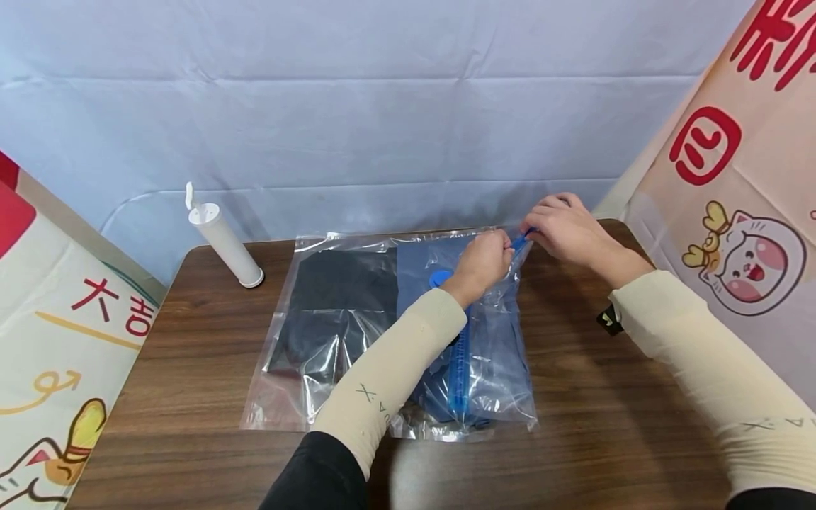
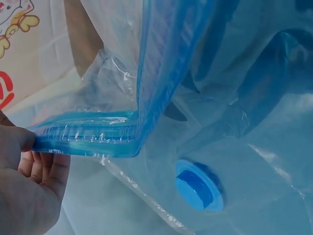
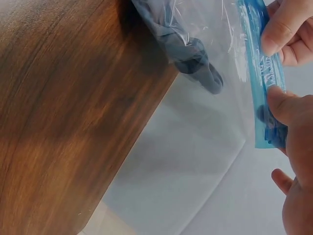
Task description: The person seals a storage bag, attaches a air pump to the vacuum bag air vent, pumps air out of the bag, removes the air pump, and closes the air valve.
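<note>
1. From my remote post I see a clear plastic storage bag (image 1: 268, 411) lying flat on the desk (image 1: 586, 411), its far right corner raised.
2. Both grips are clamped on the blue zip strip (image 2: 93, 134) there: the left hand (image 1: 481, 258) and, just beside it, the right hand (image 1: 567, 230) pinch it between thumb and fingers.
3. I judge the step in hand to be working the zip at its end; whether opening or sealing, I cannot tell.
4. The next move, I think, calls for firm, even pinching along the strip without twisting the thin film.
5. The bag is glossy and wrinkled, with streaks of glare. A round, raised blue valve (image 2: 198, 186) sits on it.
6. Inside, soft dark cloth (image 3: 193, 56) bunches towards one edge.
7. The desk has dark brown wood grain; a smooth white cylinder (image 1: 226, 244), cap flipped up, stands left of the bag.
</note>
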`<state>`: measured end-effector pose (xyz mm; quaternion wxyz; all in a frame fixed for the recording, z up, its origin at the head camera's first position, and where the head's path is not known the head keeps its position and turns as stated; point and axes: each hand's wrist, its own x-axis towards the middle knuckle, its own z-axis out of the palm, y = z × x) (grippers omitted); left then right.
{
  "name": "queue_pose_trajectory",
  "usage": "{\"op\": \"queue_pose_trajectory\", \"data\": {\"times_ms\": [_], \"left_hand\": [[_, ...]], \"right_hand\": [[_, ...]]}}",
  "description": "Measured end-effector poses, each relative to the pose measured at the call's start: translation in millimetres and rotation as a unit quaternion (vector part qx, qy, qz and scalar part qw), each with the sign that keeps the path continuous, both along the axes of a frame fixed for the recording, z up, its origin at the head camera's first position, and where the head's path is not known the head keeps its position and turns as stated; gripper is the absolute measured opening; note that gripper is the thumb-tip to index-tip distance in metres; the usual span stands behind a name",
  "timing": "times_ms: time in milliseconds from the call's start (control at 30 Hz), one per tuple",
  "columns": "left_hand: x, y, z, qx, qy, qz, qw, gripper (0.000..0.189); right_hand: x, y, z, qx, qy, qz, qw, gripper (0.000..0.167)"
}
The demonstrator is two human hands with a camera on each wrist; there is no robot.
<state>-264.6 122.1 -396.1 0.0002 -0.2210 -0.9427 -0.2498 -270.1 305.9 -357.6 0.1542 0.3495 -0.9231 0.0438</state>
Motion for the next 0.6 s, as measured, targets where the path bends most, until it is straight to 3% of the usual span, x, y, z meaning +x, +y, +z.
{"op": "queue_pose_trajectory", "data": {"times_ms": [333, 600], "left_hand": [[1.7, 1.9, -1.1, 0.005, -0.001, -0.001, 1.0, 0.011], [1.6, 0.9, -4.0, 0.042, -0.006, -0.001, 0.9991, 0.008]], "right_hand": [[-4.9, 2, -15.1, 0.006, 0.063, 0.03, 0.9975, 0.018], [-0.6, 2, -12.5, -0.006, 0.054, 0.023, 0.9983, 0.014]]}}
